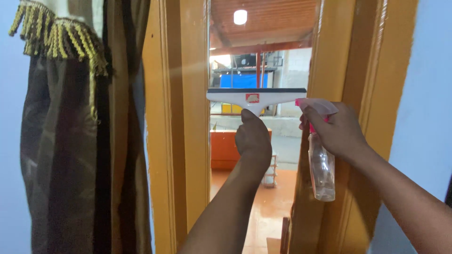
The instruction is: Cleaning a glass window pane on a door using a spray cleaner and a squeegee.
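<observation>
My left hand (253, 136) grips the handle of a white squeegee (256, 97) with a dark rubber blade on top. The blade lies level against the narrow window pane (254, 56), spanning most of its width. My right hand (336, 131) holds a clear spray bottle (322, 171) with a pink and white trigger head, just right of the squeegee, in front of the right side of the orange window frame (329, 61). The bottle hangs down below my fingers.
A brown curtain (66, 155) with a yellow fringe hangs at the left beside the orange frame post (176, 141). Pale blue wall (423, 94) is at the right. Through the glass I see a building, an orange floor and a ceiling lamp.
</observation>
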